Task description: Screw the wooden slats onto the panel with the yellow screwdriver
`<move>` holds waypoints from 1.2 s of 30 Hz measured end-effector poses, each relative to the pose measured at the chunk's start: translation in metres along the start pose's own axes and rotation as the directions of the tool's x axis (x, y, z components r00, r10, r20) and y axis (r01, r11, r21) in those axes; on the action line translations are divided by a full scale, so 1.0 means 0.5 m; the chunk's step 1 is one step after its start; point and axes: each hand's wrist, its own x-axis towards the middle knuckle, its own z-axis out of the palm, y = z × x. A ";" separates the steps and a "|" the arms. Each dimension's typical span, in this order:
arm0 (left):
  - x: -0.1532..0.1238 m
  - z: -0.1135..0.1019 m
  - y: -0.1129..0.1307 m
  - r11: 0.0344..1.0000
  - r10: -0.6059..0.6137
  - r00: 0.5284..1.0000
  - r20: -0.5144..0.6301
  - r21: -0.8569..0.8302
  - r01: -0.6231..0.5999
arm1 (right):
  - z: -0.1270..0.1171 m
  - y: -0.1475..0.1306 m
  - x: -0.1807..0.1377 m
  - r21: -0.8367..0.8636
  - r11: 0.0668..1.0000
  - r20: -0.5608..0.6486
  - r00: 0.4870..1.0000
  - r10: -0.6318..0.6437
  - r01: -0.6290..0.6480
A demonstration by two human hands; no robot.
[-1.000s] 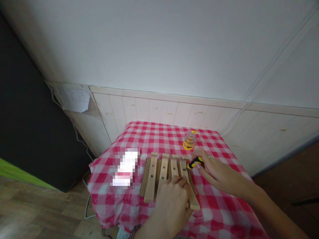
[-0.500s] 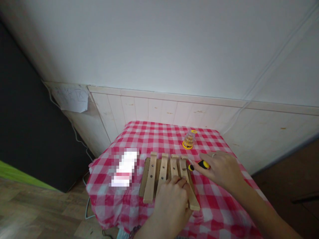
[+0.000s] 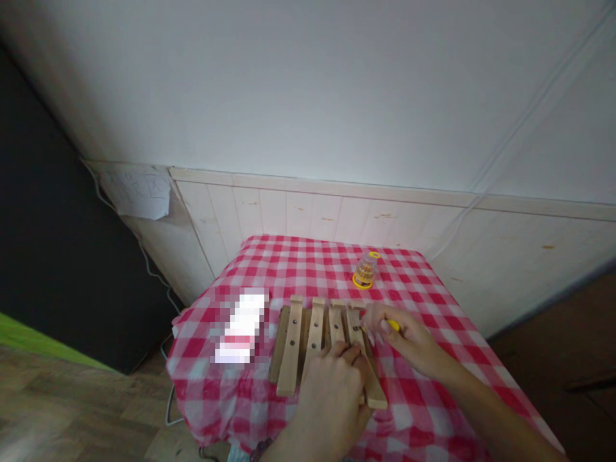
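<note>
Several pale wooden pieces point(image 3: 289, 359), wider at the near end and stepped at the far end, lie side by side across a darker wooden board point(image 3: 275, 359). Dark screw heads show in them. My left hand point(image 3: 332, 385) rests on the right-hand pieces with its fingers curled around them, hiding their middles. In my right hand point(image 3: 402, 333) is a screwdriver with a yellow and black handle point(image 3: 394, 325). The screwdriver lies almost flat and points left, its tip by a screw at the upper part of the rightmost wooden piece point(image 3: 378, 398). My fingers cover most of the handle.
A clear case with a yellow base and several bits point(image 3: 366, 271) stands behind the board. Left of the board lies a blurred-out bright phone-like object point(image 3: 242, 326). The red-and-white checked cloth point(image 3: 308, 256) covers the table, which meets the panelled wall point(image 3: 312, 212).
My right hand has drawn its fingers in around the screwdriver handle and turned, covering more of it. My left hand and the wooden pieces look the same.
</note>
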 end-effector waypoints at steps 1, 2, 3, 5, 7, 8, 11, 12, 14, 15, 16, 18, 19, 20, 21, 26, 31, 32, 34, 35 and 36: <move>0.000 0.002 -0.001 1.000 0.002 1.000 0.004 0.002 -0.002 | 0.002 0.006 -0.003 0.058 0.998 -0.002 1.000 -0.002 0.002; -0.001 0.003 -0.001 1.000 0.003 1.000 0.007 0.006 -0.003 | 0.002 0.010 -0.006 0.117 0.993 -0.002 1.000 0.001 0.000; -0.001 0.004 -0.002 1.000 0.004 1.000 0.010 0.009 -0.004 | 0.001 0.014 -0.008 0.170 0.985 0.008 1.000 0.012 -0.013; -0.001 0.003 -0.001 1.000 0.002 1.000 0.013 0.016 -0.002 | -0.004 0.016 -0.013 0.236 0.970 0.042 0.998 0.048 -0.057; -0.001 0.000 0.000 1.000 0.001 1.000 0.016 0.017 -0.002 | -0.015 0.012 -0.017 0.214 0.973 0.066 0.995 0.079 -0.091; -0.001 -0.002 0.001 1.000 0.001 1.000 0.019 0.016 -0.001 | -0.021 0.009 -0.019 0.166 0.981 0.070 0.994 0.086 -0.096; 0.000 -0.005 0.002 1.000 0.004 1.000 0.021 0.018 -0.004 | -0.040 0.000 -0.022 -0.036 0.997 0.092 0.994 0.065 -0.062; 0.001 -0.004 0.002 1.000 0.005 1.000 0.017 0.019 -0.005 | -0.045 -0.002 -0.021 -0.083 0.996 0.089 0.995 0.036 -0.028; 0.001 0.000 0.001 1.000 0.006 1.000 0.000 0.022 -0.006 | -0.050 -0.002 -0.015 -0.146 0.988 0.044 0.998 -0.052 0.058; 0.001 0.002 0.000 1.000 0.007 1.000 -0.005 0.022 -0.007 | -0.049 0.000 -0.012 -0.179 0.978 -0.001 0.994 -0.106 0.104; 0.001 0.004 -0.001 1.000 0.007 1.000 -0.007 0.020 -0.007 | -0.047 0.002 -0.009 -0.220 0.965 -0.055 0.985 -0.162 0.147; 0.002 0.008 -0.002 1.000 0.006 1.000 -0.005 0.018 -0.006 | -0.035 0.009 -0.004 -0.298 0.932 -0.156 0.953 -0.259 0.204; 0.003 0.008 -0.003 1.000 0.004 1.000 -0.003 0.016 -0.004 | -0.026 0.012 -0.003 -0.319 0.922 -0.202 0.935 -0.293 0.220; 0.003 0.009 -0.003 1.000 0.004 1.000 -0.003 0.014 -0.004 | -0.016 0.015 -0.002 -0.320 0.920 -0.244 0.918 -0.312 0.227; 0.004 0.008 -0.003 1.000 0.004 1.000 -0.002 0.012 -0.003 | -0.004 0.018 -0.002 -0.298 0.928 -0.280 0.908 -0.310 0.225; 0.005 0.007 -0.002 1.000 -0.001 1.000 -0.002 0.012 0.001 | 0.051 0.028 -0.001 0.009 0.992 -0.328 0.937 -0.118 0.128; 0.004 0.009 -0.002 1.000 0.001 1.000 -0.004 0.023 0.000 | 0.057 0.027 0.005 0.140 0.988 -0.321 0.947 -0.017 0.065; 0.004 0.009 -0.002 1.000 0.001 1.000 0.000 0.027 -0.001 | 0.053 0.024 0.006 0.184 0.981 -0.288 0.958 -0.003 0.059; 0.004 0.010 -0.002 0.999 0.000 1.000 0.008 0.037 0.000 | 0.044 0.019 0.008 0.255 0.966 -0.211 0.977 0.023 0.032; 0.004 0.009 -0.002 0.999 -0.002 1.000 0.009 0.042 0.001 | 0.040 0.019 0.008 0.265 0.964 -0.185 0.982 0.037 0.014; 0.004 0.009 -0.002 0.999 -0.003 1.000 0.009 0.045 0.003 | 0.036 0.020 0.007 0.262 0.965 -0.172 0.984 0.048 -0.001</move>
